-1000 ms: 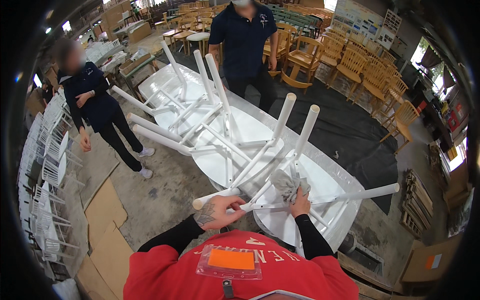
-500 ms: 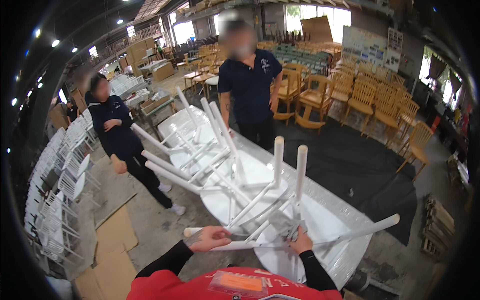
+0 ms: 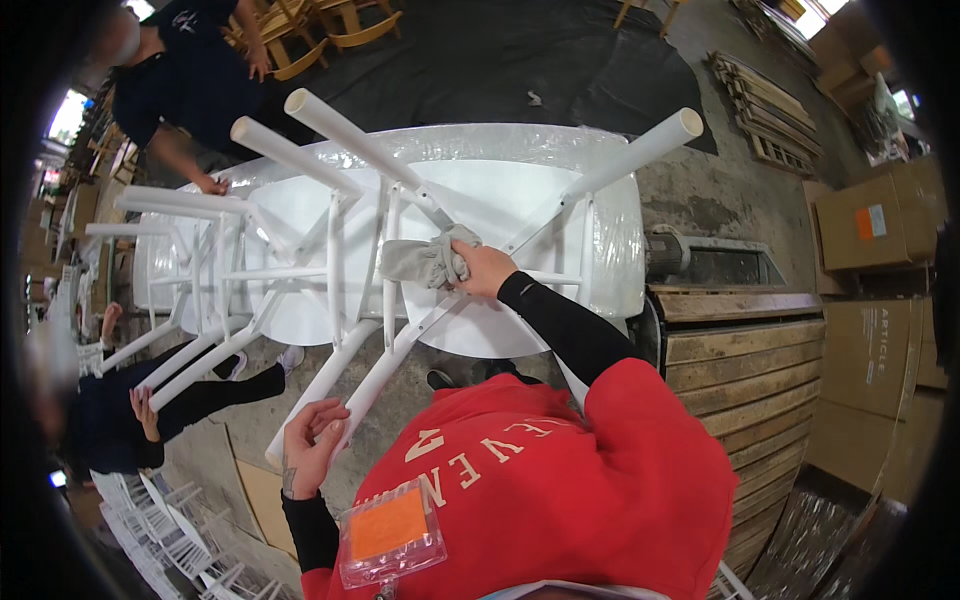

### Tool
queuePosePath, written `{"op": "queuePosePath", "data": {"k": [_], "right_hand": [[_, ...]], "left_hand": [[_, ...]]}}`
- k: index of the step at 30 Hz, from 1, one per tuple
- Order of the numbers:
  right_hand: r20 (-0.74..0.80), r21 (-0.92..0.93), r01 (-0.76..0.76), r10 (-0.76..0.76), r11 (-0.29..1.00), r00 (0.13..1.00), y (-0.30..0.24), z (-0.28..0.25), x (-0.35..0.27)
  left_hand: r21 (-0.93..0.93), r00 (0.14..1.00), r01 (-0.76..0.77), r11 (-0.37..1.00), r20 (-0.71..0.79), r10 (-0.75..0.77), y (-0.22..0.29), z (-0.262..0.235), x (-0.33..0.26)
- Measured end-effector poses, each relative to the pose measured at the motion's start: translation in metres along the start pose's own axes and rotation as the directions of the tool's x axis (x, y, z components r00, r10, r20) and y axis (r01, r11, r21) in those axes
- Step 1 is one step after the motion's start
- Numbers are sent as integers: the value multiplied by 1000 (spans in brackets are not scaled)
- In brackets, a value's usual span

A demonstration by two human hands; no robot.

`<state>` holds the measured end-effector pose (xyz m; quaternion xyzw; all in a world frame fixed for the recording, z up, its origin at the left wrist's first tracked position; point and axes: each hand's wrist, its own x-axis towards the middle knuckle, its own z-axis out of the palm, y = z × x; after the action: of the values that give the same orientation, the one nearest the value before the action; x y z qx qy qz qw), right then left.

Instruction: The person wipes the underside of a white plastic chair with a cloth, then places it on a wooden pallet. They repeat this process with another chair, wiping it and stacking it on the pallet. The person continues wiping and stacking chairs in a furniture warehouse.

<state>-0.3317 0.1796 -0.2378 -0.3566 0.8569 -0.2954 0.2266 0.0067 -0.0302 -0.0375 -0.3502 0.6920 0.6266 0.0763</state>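
White chairs lie upside down in a row, legs raised, on a long surface covered with clear plastic wrap (image 3: 615, 240). My right hand (image 3: 485, 270) is closed on a crumpled grey cloth (image 3: 425, 262), pressed near the leg joint of the nearest chair, above its round white seat (image 3: 480, 330). Closer to me, my left hand (image 3: 314, 445) curls its fingers at the end of a white chair leg (image 3: 385, 375). Part of that leg's tip is hidden behind the hand.
At the far left, one co-worker's hand (image 3: 213, 185) touches the row of chairs; another's hand (image 3: 145, 412) is at a leg end. A slatted wooden platform (image 3: 740, 370), a motor (image 3: 665, 254) and cardboard boxes (image 3: 865, 350) stand right. Wooden pallets (image 3: 768, 110) lie beyond.
My view has turned down and to the right. The cloth stays in my right hand, at the nearest chair's leg joint. My left hand's fingers have gone from stretched to curled.
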Motion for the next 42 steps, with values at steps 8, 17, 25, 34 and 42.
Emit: {"op": "queuePosePath", "data": {"k": [8, 17, 25, 34, 42], "right_hand": [[22, 86, -48, 46, 995, 999, 8, -13, -17], [-37, 21, 11, -10, 1000, 999, 8, -9, -14], [-55, 46, 25, -22, 999, 998, 8, -11, -2], [-33, -25, 41, -42, 999, 999, 6, -11, -4], [-69, -95, 36, -42, 995, 997, 9, -10, -4]], "left_hand": [[91, 1000, -10, 996, 12, 9, 15, 14, 1], [146, 991, -125, 981, 56, 118, 18, 14, 1], [290, 965, -264, 920, 75, 253, 7, 23, -3], [109, 997, -76, 991, 3, 76, 25, 28, -5], [-35, 987, -134, 990, -93, 130, 6, 29, -3]]}}
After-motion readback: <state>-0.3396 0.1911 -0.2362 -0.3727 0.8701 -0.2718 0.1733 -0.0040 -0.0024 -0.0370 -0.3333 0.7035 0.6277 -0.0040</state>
